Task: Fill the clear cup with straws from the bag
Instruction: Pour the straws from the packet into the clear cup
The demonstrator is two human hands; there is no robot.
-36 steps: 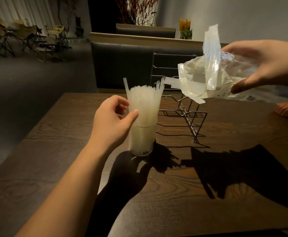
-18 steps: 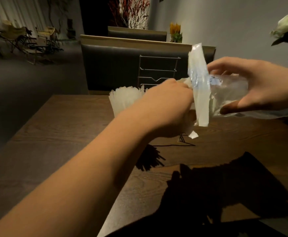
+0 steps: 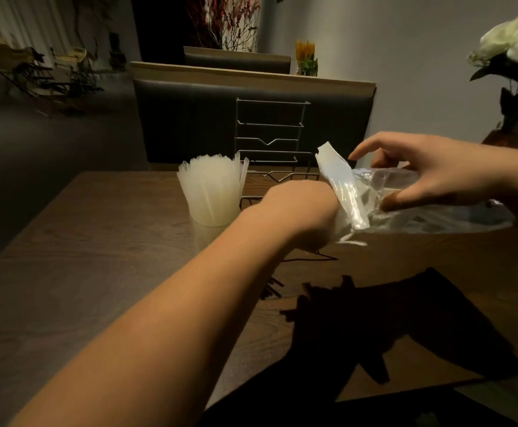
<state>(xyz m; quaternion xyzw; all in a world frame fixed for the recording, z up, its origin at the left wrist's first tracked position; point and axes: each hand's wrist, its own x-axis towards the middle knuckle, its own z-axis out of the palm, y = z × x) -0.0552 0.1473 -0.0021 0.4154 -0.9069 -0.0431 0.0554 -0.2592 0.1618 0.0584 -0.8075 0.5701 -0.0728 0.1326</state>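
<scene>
The clear cup stood nearly packed with straws; our right hand gripped the bag, our left hand reached inside, its grip hidden.

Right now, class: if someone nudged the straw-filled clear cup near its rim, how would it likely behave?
The clear cup would probably tip easily: the straws fan out well above its rim, making it top-heavy. It likely feels light, since cup and straws look like thin plastic. It might also slide on the smooth wooden table.
</scene>
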